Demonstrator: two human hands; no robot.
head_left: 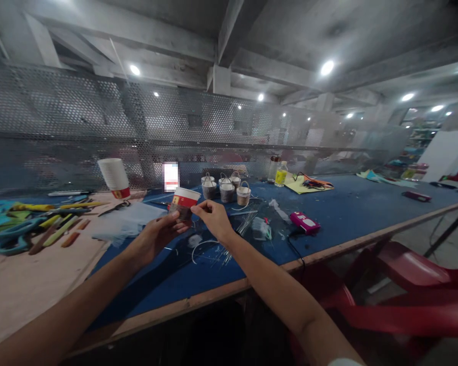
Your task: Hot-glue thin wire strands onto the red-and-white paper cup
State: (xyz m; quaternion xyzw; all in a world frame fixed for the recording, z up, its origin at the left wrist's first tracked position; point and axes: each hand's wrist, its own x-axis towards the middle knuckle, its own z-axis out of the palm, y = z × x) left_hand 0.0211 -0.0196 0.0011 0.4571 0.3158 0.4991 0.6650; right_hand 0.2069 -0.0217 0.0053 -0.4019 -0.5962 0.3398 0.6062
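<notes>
My left hand (167, 230) grips a paper cup (184, 197) from below and the side. The cup is white inside and red outside, with a brownish-grey band wrapped round its lower part. My right hand (212, 216) is closed in a pinch at the cup's right side, touching the band; what lies between its fingertips is too small to make out. Behind the cup stand several small bucket-like cups (226, 192) with thin looped handles. A bundle of thin wires (236, 236) lies on the blue table just right of my right hand.
To the left are a stack of paper cups (114, 175), blue-handled scissors (17, 236) and a clear plastic bag (127, 221). A magenta device (304, 222) with a cord, a yellow-labelled bottle (281, 175) and red chairs (416, 264) are to the right. Perforated metal panels (175, 122) line the back.
</notes>
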